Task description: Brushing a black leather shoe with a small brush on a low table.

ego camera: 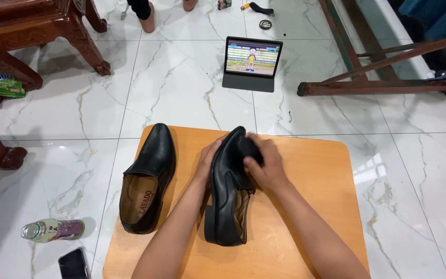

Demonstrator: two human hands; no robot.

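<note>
Black leather shoe (228, 191) lies tilted on its side at centre of wooden board (316, 170), toe pointing away from the person; L hand (206, 160) cups its left flank, fingers curled shut on the upper. R hand (265, 166) presses on the vamp, fingers bent over a dark pad (248, 148), grip partly hidden. 2nd shoe (148, 178) sits upright just left, untouched; tablet (251, 63) stands on the floor beyond the board, bottle (52, 230) and phone (73, 263) lower left.

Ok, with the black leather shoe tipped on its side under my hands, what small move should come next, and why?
Probably slide the right hand with its dark pad a little further along the black leather shoe. The left hand braces that shoe, tilted on the orange wooden board, and the pad sits only near the toe end.
</note>
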